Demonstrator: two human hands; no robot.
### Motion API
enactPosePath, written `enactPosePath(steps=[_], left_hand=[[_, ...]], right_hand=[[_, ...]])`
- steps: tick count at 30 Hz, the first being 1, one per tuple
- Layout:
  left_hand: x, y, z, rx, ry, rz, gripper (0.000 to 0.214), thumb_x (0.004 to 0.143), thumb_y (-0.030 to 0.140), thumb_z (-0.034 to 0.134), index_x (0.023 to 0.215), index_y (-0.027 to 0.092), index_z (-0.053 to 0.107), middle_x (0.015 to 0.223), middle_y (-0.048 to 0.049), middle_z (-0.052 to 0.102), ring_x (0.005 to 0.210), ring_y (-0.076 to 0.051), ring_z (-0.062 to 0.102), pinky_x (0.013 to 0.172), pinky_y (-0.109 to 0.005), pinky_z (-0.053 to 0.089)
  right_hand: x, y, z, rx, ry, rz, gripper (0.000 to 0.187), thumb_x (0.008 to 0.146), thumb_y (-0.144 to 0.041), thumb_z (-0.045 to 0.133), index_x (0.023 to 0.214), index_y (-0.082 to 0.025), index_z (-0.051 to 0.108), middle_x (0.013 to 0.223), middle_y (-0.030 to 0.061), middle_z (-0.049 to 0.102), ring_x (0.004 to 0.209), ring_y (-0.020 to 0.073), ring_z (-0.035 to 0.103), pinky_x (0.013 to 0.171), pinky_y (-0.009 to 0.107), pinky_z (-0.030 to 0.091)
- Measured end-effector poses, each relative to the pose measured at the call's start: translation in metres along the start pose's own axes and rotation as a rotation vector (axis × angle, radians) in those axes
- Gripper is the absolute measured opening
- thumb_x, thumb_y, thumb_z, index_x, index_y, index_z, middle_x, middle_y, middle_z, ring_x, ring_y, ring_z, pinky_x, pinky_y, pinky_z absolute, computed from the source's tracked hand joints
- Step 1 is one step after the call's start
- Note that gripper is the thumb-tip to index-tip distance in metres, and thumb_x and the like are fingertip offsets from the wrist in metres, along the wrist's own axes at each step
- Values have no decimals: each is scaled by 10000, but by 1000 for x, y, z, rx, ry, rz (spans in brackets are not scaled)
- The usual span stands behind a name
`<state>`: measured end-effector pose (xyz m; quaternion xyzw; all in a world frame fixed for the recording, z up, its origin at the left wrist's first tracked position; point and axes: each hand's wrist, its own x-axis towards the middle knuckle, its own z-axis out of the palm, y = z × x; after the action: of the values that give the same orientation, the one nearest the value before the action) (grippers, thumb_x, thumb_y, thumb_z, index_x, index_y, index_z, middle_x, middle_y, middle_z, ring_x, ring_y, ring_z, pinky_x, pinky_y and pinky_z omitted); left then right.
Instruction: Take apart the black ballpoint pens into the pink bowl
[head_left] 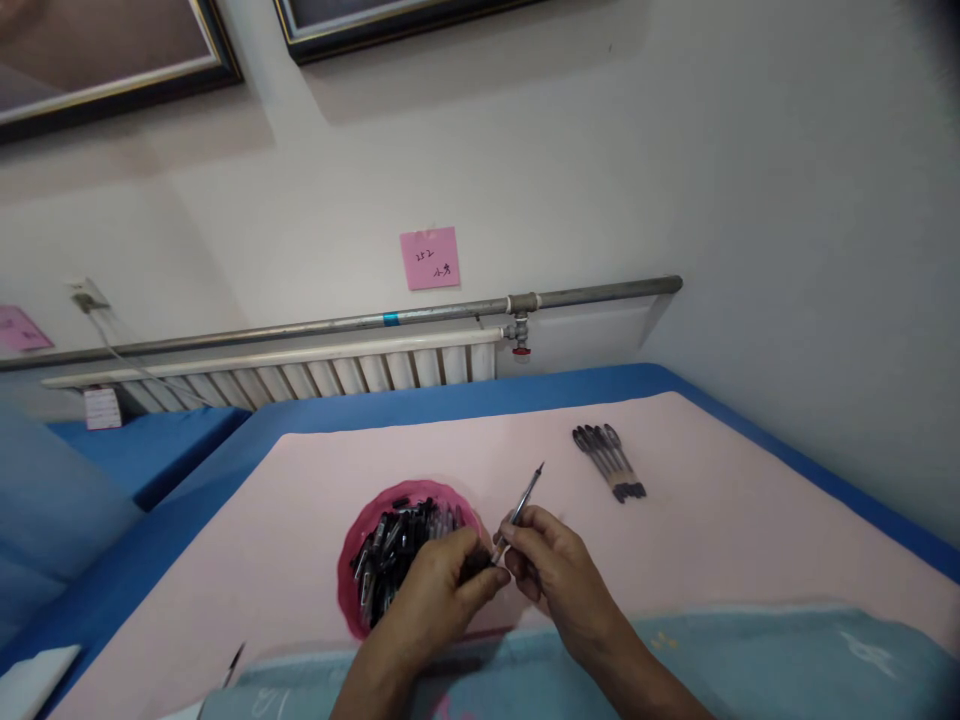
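Observation:
A slim pen (pixel 528 492) with a clear barrel and dark pointed tip slants up between my two hands. My right hand (pixel 555 565) is closed on it, thumb and fingers pinching the barrel. Closed too, my left hand (pixel 442 590) grips around the pen's lower end; those fingers partly hide that end. Under and beside my left hand stands a pink bowl (pixel 346 585) with a scalloped rim, heaped with black and clear pen parts (pixel 394 545). To the right, a bundle of several capped pens (pixel 609 460) lies on the pink table cover.
The pink cover (pixel 720 510) lies over a blue-draped table (pixel 465 400) against the wall. A teal cloth (pixel 720 660) spreads along the near edge. At the front left lies another thin pen (pixel 234 662). Behind are a radiator (pixel 375 368) and a pipe (pixel 600 293).

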<state>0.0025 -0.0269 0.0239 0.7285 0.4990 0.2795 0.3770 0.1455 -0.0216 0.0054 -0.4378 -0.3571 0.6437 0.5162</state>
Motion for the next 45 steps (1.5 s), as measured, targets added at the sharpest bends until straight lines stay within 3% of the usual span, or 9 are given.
enactPosePath(steps=[8, 12, 17, 22, 27, 31, 33, 37, 45], left_hand=[[-4, 2, -8, -57, -147, -28, 231, 848, 316, 442, 665, 181, 482, 585, 41, 489, 552, -107, 443, 522, -218, 309], [-4, -8, -23, 36, 69, -43, 228, 837, 313, 441, 676, 182, 537, 654, 14, 561, 634, -135, 502, 574, -231, 351], [-3, -31, -47, 258, 406, -262, 220, 827, 286, 433, 851, 189, 629, 829, -45, 667, 768, -192, 584, 693, -290, 401], [-3, -41, -52, 561, 361, -362, 223, 787, 198, 445, 892, 157, 637, 950, -117, 666, 875, -240, 586, 765, -342, 407], [-3, -43, -52, 578, 350, -347, 191, 760, 187, 492, 853, 171, 658, 938, -92, 640, 878, -217, 579, 807, -329, 415], [-2, -34, -45, 226, 455, -253, 214, 810, 285, 482, 884, 194, 662, 878, -45, 639, 842, -192, 578, 778, -305, 426], [-1, -26, -37, -100, 388, -220, 239, 820, 362, 484, 842, 192, 651, 729, -1, 611, 680, -156, 550, 636, -266, 421], [1, -16, -19, -621, 205, -215, 296, 773, 448, 579, 821, 158, 615, 505, 82, 411, 437, -65, 319, 431, -203, 241], [3, -13, -12, -936, 174, -219, 279, 694, 379, 705, 757, 137, 581, 512, 73, 448, 423, -33, 339, 410, -176, 213]], right_hand=[[1, -6, -1, 15, 44, -16, 197, 648, -339, 660, 695, -181, 552, 516, -47, 483, 463, 78, 405, 425, 194, 259], [0, -11, -1, 10, 86, -34, 191, 661, -352, 644, 706, -188, 558, 514, -44, 477, 419, 76, 363, 386, 210, 205], [1, -8, -2, -18, 63, -22, 191, 676, -353, 642, 682, -187, 547, 485, -51, 447, 432, 81, 365, 408, 211, 236], [1, -2, -2, -77, 13, -42, 182, 691, -334, 627, 665, -189, 520, 500, -58, 449, 455, 76, 366, 430, 200, 239], [-3, -2, 3, -196, -9, -54, 155, 707, -312, 601, 646, -202, 511, 465, -65, 436, 429, 84, 368, 417, 213, 242], [-8, -2, 7, -268, -77, -65, 130, 726, -288, 574, 647, -213, 502, 453, -76, 410, 418, 87, 345, 425, 225, 247], [-10, 0, 8, -292, -130, -78, 133, 730, -266, 556, 633, -217, 479, 458, -81, 395, 426, 86, 334, 441, 228, 257], [-12, 6, 9, -346, -238, -90, 105, 734, -237, 532, 647, -214, 479, 493, -80, 386, 456, 88, 342, 466, 228, 269], [-13, 8, 13, -451, -253, -104, 56, 699, -186, 520, 654, -202, 491, 536, -64, 384, 517, 102, 363, 492, 227, 279]])
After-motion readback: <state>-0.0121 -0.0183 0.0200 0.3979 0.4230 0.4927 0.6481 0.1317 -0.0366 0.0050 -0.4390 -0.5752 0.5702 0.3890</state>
